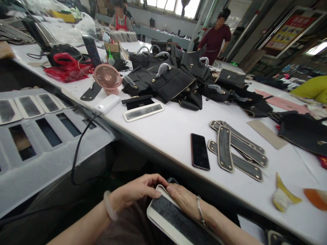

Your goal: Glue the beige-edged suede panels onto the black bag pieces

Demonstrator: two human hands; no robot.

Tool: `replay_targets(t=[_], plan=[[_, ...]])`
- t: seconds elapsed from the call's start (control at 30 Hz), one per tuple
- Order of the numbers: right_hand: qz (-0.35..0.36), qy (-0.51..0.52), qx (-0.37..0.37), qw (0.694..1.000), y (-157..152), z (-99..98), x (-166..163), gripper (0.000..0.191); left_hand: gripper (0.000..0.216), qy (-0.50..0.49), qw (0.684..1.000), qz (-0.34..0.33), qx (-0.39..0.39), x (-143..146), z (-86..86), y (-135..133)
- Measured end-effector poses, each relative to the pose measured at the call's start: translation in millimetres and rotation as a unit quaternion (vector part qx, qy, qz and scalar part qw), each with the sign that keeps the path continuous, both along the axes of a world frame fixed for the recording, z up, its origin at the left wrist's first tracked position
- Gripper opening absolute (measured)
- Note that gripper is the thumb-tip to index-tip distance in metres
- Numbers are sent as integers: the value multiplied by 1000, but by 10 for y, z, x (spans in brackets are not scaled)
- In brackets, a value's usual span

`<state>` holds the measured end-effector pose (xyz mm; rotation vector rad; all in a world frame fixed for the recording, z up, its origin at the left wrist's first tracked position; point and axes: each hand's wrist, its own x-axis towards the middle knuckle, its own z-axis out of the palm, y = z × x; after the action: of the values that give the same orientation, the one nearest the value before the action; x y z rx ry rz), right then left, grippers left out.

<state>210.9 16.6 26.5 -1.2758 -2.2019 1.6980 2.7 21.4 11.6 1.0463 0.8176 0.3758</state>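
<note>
Nearest you, at the bottom centre of the frame, a long pale-edged panel [177, 217] with a dark middle slants out past the lower border, clear of the worktop [166, 136]. Judging by its flat face and straight sides, you can expect it to be light and fairly stiff, perhaps bending if gripped at one end only; the dark surface may scuff, so take hold by the pale rim. Your left hand [138, 189] is at the upper end, thumb on the rim and fingers curled beyond it, apparently pinching that corner. Your right hand [185, 200] lies along the right side, fingers close together; whether its thumb grips underneath, you cannot tell. Beyond, a phone [200, 152] lies right of centre, beside a loose pile of riveted straps [224, 149]. Farther off, left of centre, a similar panel [143, 112] lies flat, with a pink fan [107, 77] behind it to the left and black bags [168, 85] heaped at upper centre. At the back, a person in a red apron [121, 23] is left of centre, another in a dark red top [216, 39] right of it.
</note>
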Motion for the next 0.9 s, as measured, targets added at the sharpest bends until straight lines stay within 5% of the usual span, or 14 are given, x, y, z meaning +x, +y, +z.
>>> replay_targets(t=[0.13,0.27,0.57,0.9], plan=[[26,-106,55,993,-20,-15,-27,64,42,-75,993,67,-53,-88,-87,-37],[53,-186,79,978,-31,39,-66,60,51,33,993,101,43,-22,-74,-33],[91,-98,122,983,-84,-12,106,58,24,172,949,-101,246,220,323,280],[35,-144,-16,989,-345,254,590,57,20,265,894,-253,258,423,376,501]])
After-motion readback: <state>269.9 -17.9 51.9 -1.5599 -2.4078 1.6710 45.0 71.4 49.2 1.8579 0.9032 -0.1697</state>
